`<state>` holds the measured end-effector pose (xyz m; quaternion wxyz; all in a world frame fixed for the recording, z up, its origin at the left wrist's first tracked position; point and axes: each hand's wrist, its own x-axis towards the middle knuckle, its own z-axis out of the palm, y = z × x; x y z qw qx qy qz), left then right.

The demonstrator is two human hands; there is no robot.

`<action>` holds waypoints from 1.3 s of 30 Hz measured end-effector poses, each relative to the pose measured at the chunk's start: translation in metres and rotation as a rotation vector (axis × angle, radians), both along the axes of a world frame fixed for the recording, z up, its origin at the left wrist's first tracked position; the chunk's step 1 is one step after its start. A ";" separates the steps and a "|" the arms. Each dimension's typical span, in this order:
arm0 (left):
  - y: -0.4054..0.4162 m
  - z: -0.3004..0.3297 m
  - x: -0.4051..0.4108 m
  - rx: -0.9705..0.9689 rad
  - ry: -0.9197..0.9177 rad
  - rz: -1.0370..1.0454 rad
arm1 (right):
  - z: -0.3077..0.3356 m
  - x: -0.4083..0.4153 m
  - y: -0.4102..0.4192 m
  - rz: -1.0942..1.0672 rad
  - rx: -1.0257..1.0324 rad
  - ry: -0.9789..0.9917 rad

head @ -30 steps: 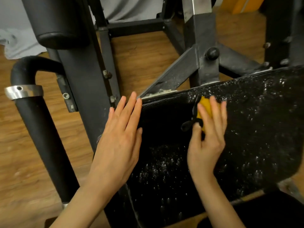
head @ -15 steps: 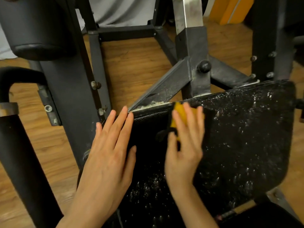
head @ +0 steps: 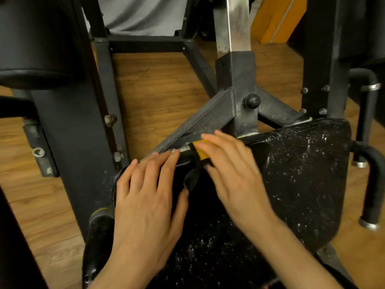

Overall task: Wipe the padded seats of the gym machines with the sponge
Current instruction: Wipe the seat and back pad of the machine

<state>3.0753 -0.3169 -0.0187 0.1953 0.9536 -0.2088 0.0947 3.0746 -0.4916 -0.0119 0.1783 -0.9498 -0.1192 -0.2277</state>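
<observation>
Head view: one moment at the far left corner of a gym machine seat.
Right fingers: the right hand [head: 233,180] lies over the yellow sponge [head: 201,151], fingers long and only slightly bent, pressing it down; the hand is blurred, and whether the thumb hooks round the sponge I cannot tell.
Sponge: it sits at the seat's far edge, near the left corner, with a dark scouring layer on its left side; a dark strap [head: 192,178] trails from it towards the person.
Left fingers: the left hand [head: 148,197] is flat on the seat's left corner, fingers straight and slightly spread, tips at the far edge, thumb out to the right near the strap.
Seat: the black padded seat [head: 302,174] is speckled with white flecks of foam or droplets.
Frame: a dark steel frame [head: 239,101] with a round knob [head: 252,100] rises just behind the seat.
Surroundings: wooden floor [head: 162,84] under the machine; a black roller pad [head: 35,49] at upper left; a curved black handle [head: 373,174] right of the seat.
Containers: none show.
</observation>
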 end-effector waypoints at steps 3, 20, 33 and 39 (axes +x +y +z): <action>0.001 0.002 -0.001 -0.023 0.011 -0.003 | 0.018 0.006 -0.046 -0.141 0.000 0.123; 0.003 0.002 -0.002 -0.022 0.049 -0.003 | 0.035 0.035 -0.004 -0.145 -0.002 0.381; 0.005 0.002 -0.003 -0.054 0.037 -0.016 | 0.031 0.038 -0.006 -0.159 -0.084 0.339; 0.003 0.003 -0.004 -0.050 0.049 -0.005 | 0.040 0.040 -0.073 -0.274 -0.053 0.371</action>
